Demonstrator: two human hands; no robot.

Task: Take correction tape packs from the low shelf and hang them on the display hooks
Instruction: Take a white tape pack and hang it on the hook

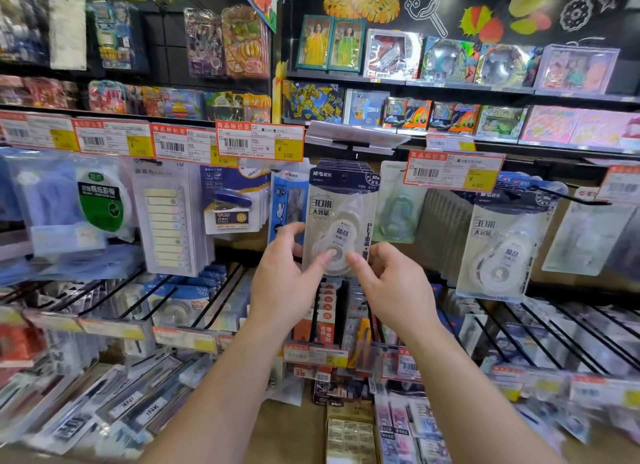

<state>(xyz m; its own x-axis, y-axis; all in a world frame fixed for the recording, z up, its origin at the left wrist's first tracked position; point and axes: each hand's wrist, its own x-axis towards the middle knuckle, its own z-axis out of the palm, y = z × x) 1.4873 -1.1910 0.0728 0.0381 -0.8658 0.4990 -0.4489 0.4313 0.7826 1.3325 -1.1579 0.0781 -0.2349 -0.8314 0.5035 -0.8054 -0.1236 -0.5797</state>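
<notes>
A wall of display hooks is seen across the middle of the view, with toy shelves above and sloping wire racks of stationery below. On the middle hook [356, 148], under a tilted clear label holder, a stack of correction tape packs [341, 217] hangs upright, long axis vertical, its punched top at the hook and its lower end free. A second stack of the same packs [502, 242] hangs on a hook well to the right, beneath a price tag [453, 171].

The front pack of the middle stack is gripped at its lower end by both hands. The left hand [287, 273] is placed at the left edge, thumb on the clear blister and fingers curled behind the card. The right hand [384, 283] is placed at the lower right corner, fingertips pinching it. Both hands lie directly below the hook, about equally near.

The pack appears already threaded on; whether it is fully seated cannot be told. The low shelf lies beneath the forearms, so the next reach is judged to run straight down.
</notes>
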